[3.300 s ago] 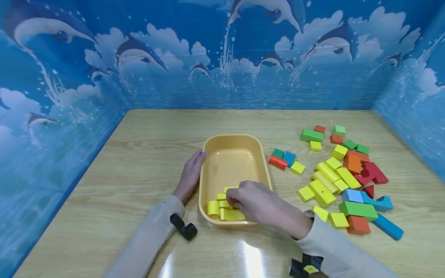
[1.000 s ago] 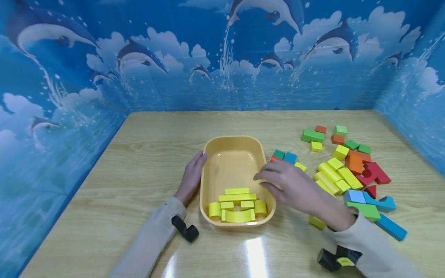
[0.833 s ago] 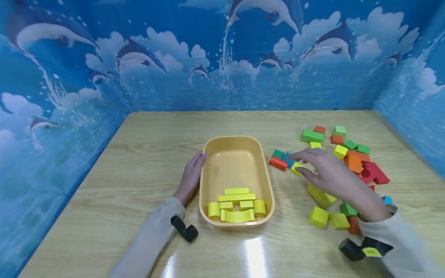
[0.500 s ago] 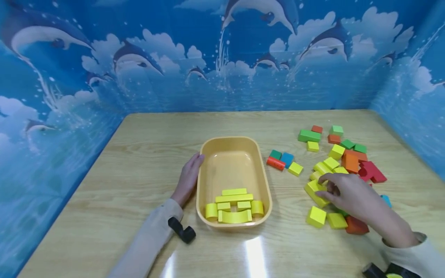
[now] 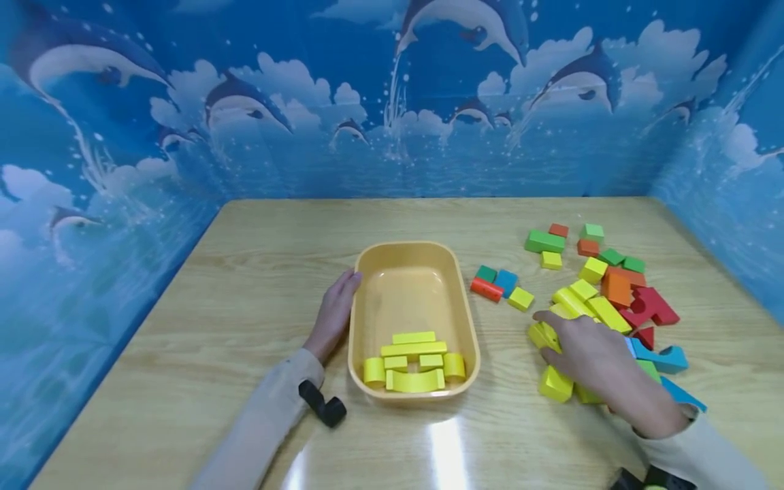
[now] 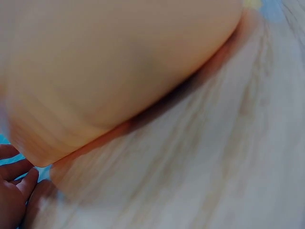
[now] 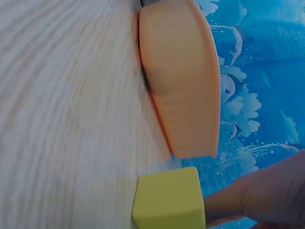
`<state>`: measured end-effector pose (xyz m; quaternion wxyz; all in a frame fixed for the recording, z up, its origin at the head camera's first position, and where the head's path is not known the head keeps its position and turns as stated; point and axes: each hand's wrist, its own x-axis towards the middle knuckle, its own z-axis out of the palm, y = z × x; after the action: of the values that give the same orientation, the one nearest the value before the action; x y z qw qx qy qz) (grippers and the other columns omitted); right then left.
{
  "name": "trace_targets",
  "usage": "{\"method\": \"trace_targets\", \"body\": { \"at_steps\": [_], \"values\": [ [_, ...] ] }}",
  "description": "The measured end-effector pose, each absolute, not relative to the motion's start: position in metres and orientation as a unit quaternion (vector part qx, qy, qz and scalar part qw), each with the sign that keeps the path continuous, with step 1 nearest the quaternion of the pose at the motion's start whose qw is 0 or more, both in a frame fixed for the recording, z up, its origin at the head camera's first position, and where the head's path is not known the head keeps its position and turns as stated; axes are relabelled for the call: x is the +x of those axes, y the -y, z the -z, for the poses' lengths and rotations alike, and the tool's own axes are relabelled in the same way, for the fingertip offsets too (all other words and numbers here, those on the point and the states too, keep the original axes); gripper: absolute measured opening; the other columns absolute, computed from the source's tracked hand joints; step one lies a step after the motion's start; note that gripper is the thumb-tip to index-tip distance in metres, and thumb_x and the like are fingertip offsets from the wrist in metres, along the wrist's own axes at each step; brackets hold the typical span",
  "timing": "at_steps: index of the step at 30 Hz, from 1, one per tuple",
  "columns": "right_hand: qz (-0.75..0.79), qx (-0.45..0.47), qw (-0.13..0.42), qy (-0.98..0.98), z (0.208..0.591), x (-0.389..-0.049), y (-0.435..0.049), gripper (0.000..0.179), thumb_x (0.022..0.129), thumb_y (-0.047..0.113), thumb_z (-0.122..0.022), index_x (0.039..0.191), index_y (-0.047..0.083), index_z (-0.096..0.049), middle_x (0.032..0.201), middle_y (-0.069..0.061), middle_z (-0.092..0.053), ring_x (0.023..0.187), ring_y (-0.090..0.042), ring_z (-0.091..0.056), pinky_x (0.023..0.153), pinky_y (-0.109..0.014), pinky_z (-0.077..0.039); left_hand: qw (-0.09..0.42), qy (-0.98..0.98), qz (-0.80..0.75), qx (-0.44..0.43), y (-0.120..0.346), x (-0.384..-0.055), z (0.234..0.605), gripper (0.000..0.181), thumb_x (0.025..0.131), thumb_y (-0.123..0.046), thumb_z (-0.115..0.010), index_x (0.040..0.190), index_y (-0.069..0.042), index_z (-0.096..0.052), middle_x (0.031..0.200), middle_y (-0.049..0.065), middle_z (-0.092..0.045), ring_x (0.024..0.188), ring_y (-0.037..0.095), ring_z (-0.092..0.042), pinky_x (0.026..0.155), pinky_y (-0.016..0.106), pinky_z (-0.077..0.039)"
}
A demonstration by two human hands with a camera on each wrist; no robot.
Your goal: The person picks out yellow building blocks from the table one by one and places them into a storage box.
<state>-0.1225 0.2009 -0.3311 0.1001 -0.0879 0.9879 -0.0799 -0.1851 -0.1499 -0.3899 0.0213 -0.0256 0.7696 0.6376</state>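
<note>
I have the bare left hand (image 5: 333,309) on the tray's left side, its fingers loosely extended and touching the wall of the peach-yellow plastic tray (image 5: 407,289). At the tray's near end I count seven yellow pieces: a long, flat yellow bar (image 5: 413,349), a shorter one behind it, two small blocks in front, a wide yellow block with a scooped top (image 5: 415,381) nearest me, and a curved piece at either side. Just right of the tray lie a red cylinder (image 5: 486,290), a dark green block (image 5: 486,273), a blue block (image 5: 505,280) and a small yellow block (image 5: 520,299). Well to the tray's right, the right hand (image 5: 591,350) pinches a chunky yellow block (image 5: 542,335) between thumb and finger (my right wrist view misses that grip). Farthest right of the tray I see a dark red notched block (image 5: 658,306) and a blue curved block (image 5: 670,361).
</note>
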Motion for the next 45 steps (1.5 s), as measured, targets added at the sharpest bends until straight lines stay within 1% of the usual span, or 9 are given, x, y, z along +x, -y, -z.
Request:
{"method": "trace_targets", "body": {
  "at_steps": [3, 10, 14, 19, 25, 28, 34, 40, 45],
  "values": [
    [0.084, -0.104, 0.093, -0.987, 0.326, -0.125, -0.196, 0.052, 0.081, 0.017, -0.077, 0.128, 0.004, -0.058, 0.058, -0.002, -0.044, 0.047, -0.017, -0.040, 0.044, -0.025, -0.036, 0.020, -0.770, -0.638, -0.023, 0.149, -0.185, 0.389, 0.062, 0.103, -0.042, -0.036, 0.149, -0.002, -0.031, 0.152, 0.016, -0.035, 0.139, 0.030, -0.034, 0.116, 0.043, -0.027],
    [0.120, -0.200, -0.014, -0.972, 0.291, -0.131, -0.171, 0.049, 0.080, 0.016, -0.078, 0.125, 0.007, -0.060, 0.055, 0.002, -0.039, 0.047, -0.014, -0.036, 0.041, -0.024, -0.030, 0.019, -0.775, -0.632, -0.028, 0.150, -0.185, 0.386, 0.061, 0.103, -0.042, -0.036, 0.149, -0.003, -0.032, 0.152, 0.015, -0.036, 0.139, 0.029, -0.034, 0.116, 0.043, -0.027],
    [0.139, -0.274, -0.054, -0.950, 0.279, -0.139, -0.145, 0.047, 0.082, 0.013, -0.077, 0.126, 0.010, -0.061, 0.071, 0.000, -0.062, 0.053, -0.011, -0.046, 0.044, -0.023, -0.039, 0.022, -0.774, -0.633, -0.032, 0.149, -0.185, 0.386, 0.061, 0.103, -0.043, -0.036, 0.149, -0.003, -0.032, 0.152, 0.015, -0.035, 0.140, 0.029, -0.033, 0.116, 0.044, -0.026],
    [0.152, -0.361, -0.003, -0.920, 0.283, -0.160, -0.111, 0.049, 0.084, 0.011, -0.075, 0.130, 0.017, -0.061, 0.108, -0.004, -0.070, 0.072, -0.011, -0.061, 0.057, -0.025, -0.051, 0.019, -0.775, -0.630, -0.038, 0.149, -0.184, 0.387, 0.061, 0.103, -0.042, -0.036, 0.149, -0.002, -0.033, 0.152, 0.015, -0.035, 0.140, 0.029, -0.032, 0.117, 0.044, -0.025],
    [0.115, -0.429, 0.104, -0.890, 0.300, -0.183, -0.080, 0.044, 0.091, 0.011, -0.067, 0.133, 0.021, -0.060, 0.111, 0.000, -0.068, 0.091, -0.015, -0.062, 0.074, -0.029, -0.054, 0.017, -0.776, -0.629, -0.033, 0.149, -0.183, 0.387, 0.061, 0.103, -0.042, -0.036, 0.149, -0.003, -0.033, 0.151, 0.016, -0.038, 0.137, 0.030, -0.037, 0.115, 0.043, -0.030],
    [0.101, -0.431, 0.130, -0.887, 0.310, -0.189, -0.071, 0.040, 0.093, 0.012, -0.064, 0.131, 0.023, -0.062, 0.106, 0.000, -0.067, 0.088, -0.015, -0.060, 0.074, -0.029, -0.053, 0.013, -0.780, -0.624, -0.038, 0.148, -0.183, 0.386, 0.061, 0.102, -0.042, -0.037, 0.148, -0.003, -0.035, 0.150, 0.016, -0.038, 0.137, 0.030, -0.038, 0.114, 0.043, -0.031],
    [0.115, -0.417, 0.155, -0.888, 0.320, -0.189, -0.067, 0.042, 0.096, 0.003, -0.055, 0.132, 0.024, -0.061, 0.096, 0.002, -0.063, 0.077, -0.012, -0.055, 0.071, -0.025, -0.051, 0.029, -0.781, -0.622, -0.047, 0.147, -0.184, 0.386, 0.063, 0.102, -0.046, -0.035, 0.150, -0.006, -0.032, 0.152, 0.013, -0.036, 0.137, 0.028, -0.038, 0.114, 0.043, -0.032],
    [0.152, -0.417, 0.160, -0.881, 0.319, -0.185, -0.070, 0.054, 0.092, -0.009, -0.047, 0.135, 0.022, -0.058, 0.118, -0.002, -0.065, 0.093, -0.014, -0.060, 0.087, -0.032, -0.053, 0.031, -0.776, -0.628, -0.042, 0.147, -0.184, 0.385, 0.061, 0.102, -0.046, -0.035, 0.150, -0.008, -0.032, 0.150, 0.012, -0.039, 0.134, 0.027, -0.043, 0.111, 0.042, -0.037],
    [0.169, -0.420, 0.167, -0.876, 0.320, -0.181, -0.071, 0.056, 0.091, -0.011, -0.047, 0.138, 0.019, -0.055, 0.124, -0.007, -0.064, 0.084, -0.014, -0.058, 0.081, -0.029, -0.052, 0.022, -0.776, -0.629, -0.040, 0.147, -0.183, 0.385, 0.061, 0.103, -0.044, -0.036, 0.150, -0.006, -0.033, 0.151, 0.014, -0.038, 0.136, 0.028, -0.039, 0.113, 0.042, -0.034]
  ]
}}
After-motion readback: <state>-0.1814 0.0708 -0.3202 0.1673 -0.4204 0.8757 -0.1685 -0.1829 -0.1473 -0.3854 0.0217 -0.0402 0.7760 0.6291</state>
